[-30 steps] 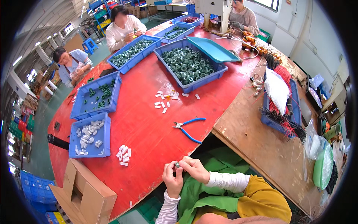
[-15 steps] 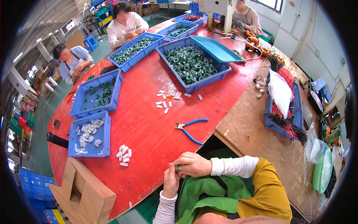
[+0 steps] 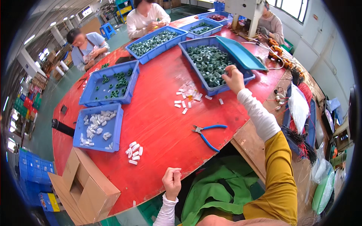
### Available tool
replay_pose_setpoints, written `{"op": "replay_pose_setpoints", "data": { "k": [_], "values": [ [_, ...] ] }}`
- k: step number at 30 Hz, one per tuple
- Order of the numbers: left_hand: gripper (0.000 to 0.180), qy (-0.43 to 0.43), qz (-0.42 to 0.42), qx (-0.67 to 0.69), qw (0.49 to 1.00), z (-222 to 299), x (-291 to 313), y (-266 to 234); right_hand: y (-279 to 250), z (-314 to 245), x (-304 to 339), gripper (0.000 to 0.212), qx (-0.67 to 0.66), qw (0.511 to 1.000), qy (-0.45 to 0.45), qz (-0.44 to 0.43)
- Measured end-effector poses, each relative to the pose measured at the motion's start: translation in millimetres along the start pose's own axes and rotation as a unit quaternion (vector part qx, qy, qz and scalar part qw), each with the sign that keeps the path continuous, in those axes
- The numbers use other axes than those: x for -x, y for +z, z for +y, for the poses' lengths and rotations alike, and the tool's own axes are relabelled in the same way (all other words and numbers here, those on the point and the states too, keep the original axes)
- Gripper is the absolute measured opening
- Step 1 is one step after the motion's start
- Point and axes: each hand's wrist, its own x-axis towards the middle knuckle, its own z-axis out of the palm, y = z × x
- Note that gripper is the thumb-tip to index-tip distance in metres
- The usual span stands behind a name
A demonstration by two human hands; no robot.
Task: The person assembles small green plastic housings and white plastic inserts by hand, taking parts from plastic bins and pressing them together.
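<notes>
My right hand (image 3: 235, 80) is stretched out over the near right edge of a large blue bin (image 3: 210, 91). Its thumb and fingers are bent and apart, just above dark green rings (image 3: 207, 64) that fill the bin. I see nothing held between them. My left hand (image 3: 172, 183) is closed at the table's near edge, above my lap. Whatever it might hold is hidden by its fingers. Between the hands lie cutting pliers with blue handles (image 3: 208, 138), jaws to the left. Small white pieces (image 3: 187, 98) are scattered in front of the bin.
Blue trays with green rings (image 3: 109, 98) and white pieces (image 3: 120, 128) stand left, near a white pile (image 3: 134, 153). A teal tray (image 3: 245, 56) leans on the large bin. A cardboard box (image 3: 92, 192) sits front left; wire bundles (image 3: 301, 132) lie right. Three people sit across the table.
My hands were together at the table edge around a small dark green piece. My right hand has since gone forward and right to the large bin; my left stays near the edge. The view has shifted.
</notes>
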Motion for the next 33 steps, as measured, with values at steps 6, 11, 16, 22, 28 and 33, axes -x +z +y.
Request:
{"op": "replay_pose_setpoints", "data": {
  "k": [6,11,16,22,28,33],
  "values": [
    [0.023,0.031,0.010,-0.043,0.999,1,2,1,4,-7,11,0.031,-0.008,0.990,-0.139,-0.004],
    [0.009,0.063,0.037,-0.090,0.993,4,5,-1,-16,-38,72,0.017,-0.081,0.975,-0.158,-0.137],
    [0.006,0.093,0.006,-0.081,0.992,8,-4,12,-60,-37,123,0.015,-0.078,0.957,-0.180,-0.214],
    [0.012,0.084,0.018,-0.094,0.992,6,4,5,-65,-54,166,0.022,-0.238,0.926,0.056,-0.286],
    [0.005,0.126,0.085,-0.200,0.968,22,-21,-48,-84,-63,204,0.020,-0.220,0.920,0.049,-0.322],
    [0.010,0.081,0.139,-0.394,0.905,-3,-47,-142,-97,-73,226,0.016,-0.258,0.899,0.091,-0.343]
  ]
}}
